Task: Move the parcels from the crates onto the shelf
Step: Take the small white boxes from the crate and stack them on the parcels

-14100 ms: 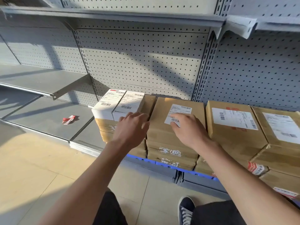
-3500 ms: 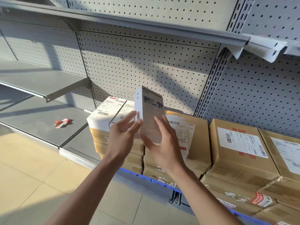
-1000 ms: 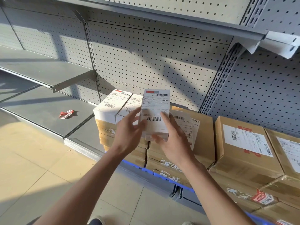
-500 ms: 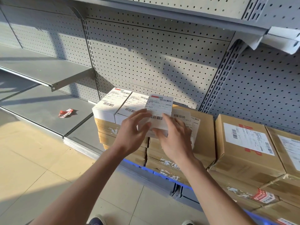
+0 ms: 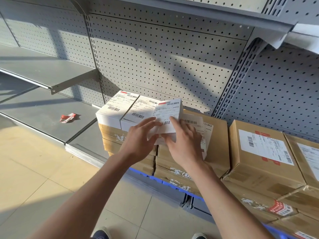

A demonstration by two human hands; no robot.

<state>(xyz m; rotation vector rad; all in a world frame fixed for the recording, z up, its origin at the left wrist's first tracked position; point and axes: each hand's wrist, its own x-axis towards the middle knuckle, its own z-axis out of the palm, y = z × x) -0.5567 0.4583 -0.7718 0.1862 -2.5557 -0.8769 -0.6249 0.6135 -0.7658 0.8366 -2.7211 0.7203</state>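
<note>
A small white parcel point(image 5: 168, 112) with a barcode label lies tilted on a stack of brown cardboard boxes point(image 5: 217, 135), beside two other white parcels point(image 5: 119, 109) on the neighbouring brown stack. My left hand point(image 5: 139, 140) holds its near left edge, fingers on top. My right hand point(image 5: 184, 144) holds its near right side, forefinger lying on the label. The near end of the parcel is hidden behind my fingers. All of this stands on the grey bottom shelf point(image 5: 86, 140).
More labelled brown boxes point(image 5: 264, 157) fill the shelf to the right. A red crumpled wrapper point(image 5: 67, 117) lies on the lower shelf at left. A grey shelf board point(image 5: 43, 73) juts out at mid-left, another overhangs above. Blue strip point(image 5: 155, 178) edges the shelf front. Tiled floor below.
The white parcel, upright in my hands 3.5 s ago, has been turned label-up and lowered onto the brown stack beside the two white parcels. Both hands stay on it.
</note>
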